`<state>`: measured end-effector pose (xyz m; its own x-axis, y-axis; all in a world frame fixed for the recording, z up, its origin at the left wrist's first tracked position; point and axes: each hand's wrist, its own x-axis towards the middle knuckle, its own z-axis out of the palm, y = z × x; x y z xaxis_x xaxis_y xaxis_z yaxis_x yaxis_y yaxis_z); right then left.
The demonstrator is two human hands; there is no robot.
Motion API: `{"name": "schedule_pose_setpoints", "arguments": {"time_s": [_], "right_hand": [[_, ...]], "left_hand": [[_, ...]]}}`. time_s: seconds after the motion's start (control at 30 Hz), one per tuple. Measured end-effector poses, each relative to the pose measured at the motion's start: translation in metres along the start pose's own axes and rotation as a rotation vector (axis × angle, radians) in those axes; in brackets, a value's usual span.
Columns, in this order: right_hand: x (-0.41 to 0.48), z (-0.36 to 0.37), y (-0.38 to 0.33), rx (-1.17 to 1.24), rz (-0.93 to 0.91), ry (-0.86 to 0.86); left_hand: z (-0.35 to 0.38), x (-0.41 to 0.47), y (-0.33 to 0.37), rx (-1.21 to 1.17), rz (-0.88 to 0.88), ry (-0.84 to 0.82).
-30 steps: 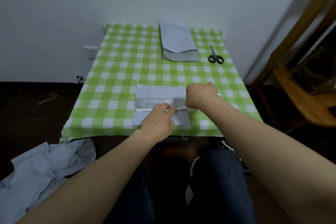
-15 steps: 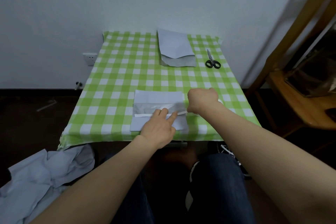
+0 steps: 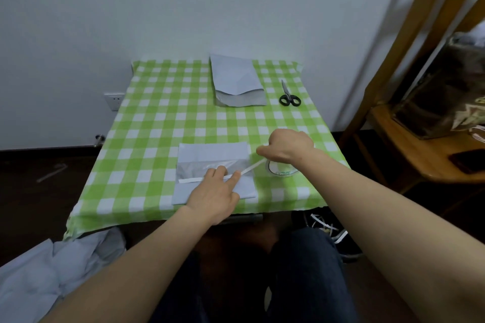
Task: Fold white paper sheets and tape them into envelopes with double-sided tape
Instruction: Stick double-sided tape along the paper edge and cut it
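A: Where is the folded paper sheet [image 3: 212, 155] found, and how is it expected to handle?

B: It is laid flat on the green checked tablecloth [image 3: 157, 126]. It is judged light, thin and easily creased or slid, so it is better pinned down by flat fingertips than lifted by a corner.

A: And the double-sided tape strip [image 3: 191, 180]?

B: It is stuck across the sheet's lower part. Near the sheet's right edge it is lifted clear and drawn taut to the tape roll [image 3: 282, 169], just right of the sheet. It is judged limp and sticky, and is best taken only at its ends.

A: How are the hands set?

B: The left hand [image 3: 214, 196] is laid on the sheet, with two straight fingers pressed onto the strip. The right hand [image 3: 287, 145] is held over the roll with its fingers curled. The roll appears to be gripped from above, though the contact itself is hidden.

A: What else is seen?

B: A stack of finished envelopes [image 3: 237, 84] is set well beyond the sheet. Black-handled scissors [image 3: 288, 96] are placed beyond the sheet and to its right. Crumpled paper [image 3: 52, 270] is left on the floor, nearer than the sheet and to its left.
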<state>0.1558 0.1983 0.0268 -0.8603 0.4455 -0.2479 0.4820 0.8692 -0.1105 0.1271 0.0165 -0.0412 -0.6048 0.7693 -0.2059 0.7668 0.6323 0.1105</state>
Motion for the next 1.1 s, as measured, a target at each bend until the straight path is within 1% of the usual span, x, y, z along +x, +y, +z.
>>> {"name": "schedule_pose_setpoints", "arguments": {"time_s": [0.1,0.27,0.43,0.53,0.63,0.73,0.83,0.9,0.97,1.1], "right_hand": [[0.001,0.002,0.001,-0.109,-0.013,-0.014],[0.01,0.007,0.003,-0.224,-0.047,-0.019],[0.026,0.014,0.008,-0.253,-0.087,-0.03],[0.031,0.018,0.009,-0.142,-0.097,-0.047],[0.041,0.014,0.014,0.063,-0.067,-0.02],[0.06,0.007,0.032,0.272,0.03,0.067],[0.079,0.003,0.051,0.458,0.155,0.151],[0.098,-0.001,0.065,0.488,0.22,0.186],[0.113,-0.001,0.071,0.463,0.272,0.201],[0.159,0.002,0.083,0.47,0.382,0.236]], "left_hand": [[0.001,0.001,0.0,0.025,0.001,-0.01],[-0.001,0.001,0.001,-0.052,-0.033,-0.012],[-0.001,0.002,0.001,-0.086,-0.037,-0.007],[-0.002,0.005,0.0,-0.116,-0.03,-0.012],[-0.008,0.009,-0.001,-0.153,-0.045,-0.04],[-0.023,0.014,0.0,-0.126,-0.084,-0.051],[-0.042,0.02,0.002,-0.048,-0.127,0.016],[-0.052,0.038,0.001,-0.051,-0.111,0.075],[-0.063,0.049,-0.001,-0.094,-0.105,0.11],[-0.066,0.082,-0.006,-0.145,-0.107,0.111]]}}
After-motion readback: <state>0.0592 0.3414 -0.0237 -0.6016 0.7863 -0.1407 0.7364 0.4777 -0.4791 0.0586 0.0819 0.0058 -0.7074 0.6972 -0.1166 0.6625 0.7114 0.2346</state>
